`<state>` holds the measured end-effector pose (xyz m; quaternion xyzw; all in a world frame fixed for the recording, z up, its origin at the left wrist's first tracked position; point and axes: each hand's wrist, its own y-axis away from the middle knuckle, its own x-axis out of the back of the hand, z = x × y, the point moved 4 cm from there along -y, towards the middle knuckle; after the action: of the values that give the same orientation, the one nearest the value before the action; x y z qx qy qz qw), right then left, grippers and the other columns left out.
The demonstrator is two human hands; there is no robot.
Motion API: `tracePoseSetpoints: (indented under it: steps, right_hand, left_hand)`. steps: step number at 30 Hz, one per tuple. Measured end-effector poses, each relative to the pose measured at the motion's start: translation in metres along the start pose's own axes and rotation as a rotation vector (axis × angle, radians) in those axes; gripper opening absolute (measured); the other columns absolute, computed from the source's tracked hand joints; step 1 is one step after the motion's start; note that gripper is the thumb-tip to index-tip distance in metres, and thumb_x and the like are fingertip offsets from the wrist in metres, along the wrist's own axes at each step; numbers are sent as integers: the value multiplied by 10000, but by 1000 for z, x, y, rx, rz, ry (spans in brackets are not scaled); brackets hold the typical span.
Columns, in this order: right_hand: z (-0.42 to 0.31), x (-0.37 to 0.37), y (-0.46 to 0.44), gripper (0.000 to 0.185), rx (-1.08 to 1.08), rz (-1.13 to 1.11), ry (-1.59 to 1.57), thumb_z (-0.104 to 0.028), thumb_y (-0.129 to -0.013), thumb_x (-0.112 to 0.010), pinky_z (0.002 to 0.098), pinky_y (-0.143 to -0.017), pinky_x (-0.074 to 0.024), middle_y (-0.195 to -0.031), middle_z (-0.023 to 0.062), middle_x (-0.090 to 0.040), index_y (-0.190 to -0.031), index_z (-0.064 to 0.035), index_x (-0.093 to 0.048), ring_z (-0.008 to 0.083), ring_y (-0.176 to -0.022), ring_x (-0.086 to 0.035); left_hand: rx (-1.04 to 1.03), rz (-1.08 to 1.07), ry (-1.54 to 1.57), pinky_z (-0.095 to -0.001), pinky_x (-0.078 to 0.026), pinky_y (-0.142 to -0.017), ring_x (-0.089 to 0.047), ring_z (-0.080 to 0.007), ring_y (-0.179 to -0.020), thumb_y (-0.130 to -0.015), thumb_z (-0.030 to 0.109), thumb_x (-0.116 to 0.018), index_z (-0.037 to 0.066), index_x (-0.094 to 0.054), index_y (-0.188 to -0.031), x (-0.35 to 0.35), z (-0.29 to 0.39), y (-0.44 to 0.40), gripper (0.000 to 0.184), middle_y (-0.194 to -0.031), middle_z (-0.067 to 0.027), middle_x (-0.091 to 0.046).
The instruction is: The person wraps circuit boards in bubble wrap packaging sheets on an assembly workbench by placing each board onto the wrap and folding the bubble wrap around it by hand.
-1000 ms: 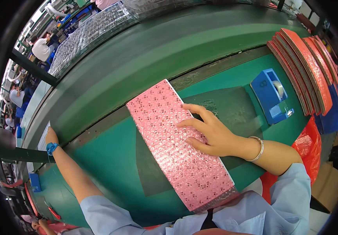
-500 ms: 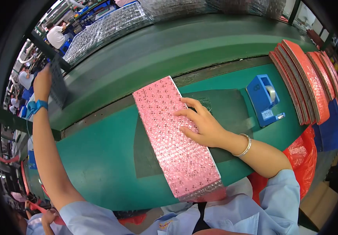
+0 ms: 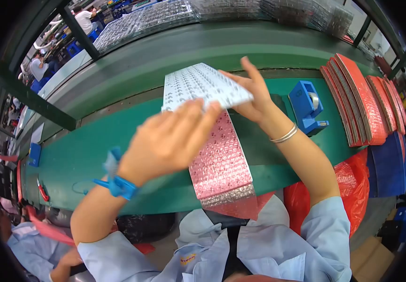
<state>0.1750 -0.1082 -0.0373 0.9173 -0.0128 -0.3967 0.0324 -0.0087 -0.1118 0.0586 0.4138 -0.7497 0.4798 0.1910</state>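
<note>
A pale sheet (image 3: 198, 87) with rows of small dark marks is tilted above the far end of a pink bubble-wrap strip (image 3: 221, 162). My left hand (image 3: 167, 141), slightly blurred, has its fingers closed over the sheet's near edge. At the sheet's right end, my right hand (image 3: 255, 96) is open, thumb raised and apart, other fingers partly hidden behind the sheet. The strip lies lengthwise on the green mat, and its near end hangs over the table edge towards me. The sheet hides the strip's far end.
A blue tape dispenser (image 3: 306, 108) stands on the green mat (image 3: 90, 155), right of my right hand. Beyond it are stacked red-wrapped boards (image 3: 355, 103). A red-handled tool (image 3: 42, 190) lies at the left. Clear trays (image 3: 156, 19) sit behind; a co-worker (image 3: 38, 249) is at lower left.
My left hand has come from the far left to the centre, bringing the sheet over the pink strip. My right hand has lifted off the strip and moved to the sheet's right end.
</note>
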Motion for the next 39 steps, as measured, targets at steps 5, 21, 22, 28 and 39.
tracePoseSetpoints:
  steps: [5, 21, 22, 28, 39]
  right_hand:
    - [25, 14, 26, 565, 93, 275, 628, -168, -848, -583, 192, -572, -497, -1144, 195, -560, -1318, 43, -351, 174, -805, -635]
    - [54, 12, 69, 508, 346, 401, 1390, -154, -835, -574, 276, -761, -406, -997, 90, -540, -1299, -8, -427, 160, -837, -486]
    - [53, 11, 70, 512, 361, 411, 1487, -167, -831, -572, 301, -777, -411, -1014, 104, -538, -1293, -1, -428, 175, -849, -496]
    - [56, 11, 67, 529, 507, 431, 1860, -227, -825, -571, 394, -884, -352, -1157, 157, -465, -1285, -11, -423, 242, -958, -468]
    - [43, 15, 46, 556, 433, 289, 1692, -271, -840, -557, 406, -977, -335, -1262, 203, -377, -1283, 14, -379, 329, -1149, -419]
  left_hand:
    - [26, 13, 95, -222, -481, -646, -624, -130, -899, -783, 121, -614, 108, -638, -1030, -16, 71, 41, 248, -1088, -85, -622]
    - [498, -128, 739, -508, -365, -941, -300, -341, -1296, -727, 287, -665, 96, -527, -1184, -53, 91, 92, 515, -1376, -210, -327]
    - [577, -148, 794, -532, -345, -961, -252, -366, -1324, -715, 303, -674, 96, -514, -1209, -56, 90, 94, 559, -1406, -223, -281]
    - [579, -175, 857, -556, -306, -988, -158, -444, -1332, -680, 321, -704, 95, -477, -1262, -64, 97, 99, 664, -1435, -257, -189]
    - [576, -153, 844, -581, -316, -969, -180, -471, -1315, -658, 279, -712, 79, -496, -1234, -63, 99, 93, 647, -1416, -278, -213]
